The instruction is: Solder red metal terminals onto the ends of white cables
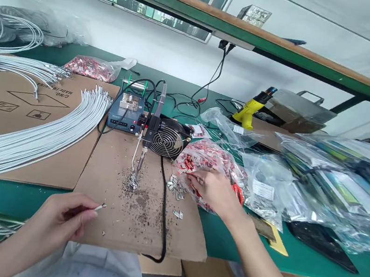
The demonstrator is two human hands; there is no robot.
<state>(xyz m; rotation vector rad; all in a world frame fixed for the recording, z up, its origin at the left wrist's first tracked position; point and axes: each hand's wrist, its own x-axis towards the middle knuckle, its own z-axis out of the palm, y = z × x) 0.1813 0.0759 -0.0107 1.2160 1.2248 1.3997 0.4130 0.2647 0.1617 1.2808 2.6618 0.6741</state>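
Note:
Near the front edge of the cardboard sheet, my left hand (61,216) pinches a white cable (99,207); its stripped end points to the right, past the fingertips. My right hand (217,191) is at the mouth of a clear plastic bag of small red-and-white parts (215,155). Its thumb and fingers are drawn together at the parts, but what lies between them is too small to make out. Small silver metal pieces (177,185) lie just left of that hand. Between both hands a soldering iron (151,128) hangs tip down in a holder above scattered solder bits (133,182).
A blue soldering station (122,118) and a round fan (169,142) stand behind the cardboard (105,168). White cables (49,144) lie bundled at left. A yellow heat gun (248,113) and plastic-wrapped packs (337,178) are at right. A black cord (164,201) crosses the cardboard; a shelf (193,5) runs overhead.

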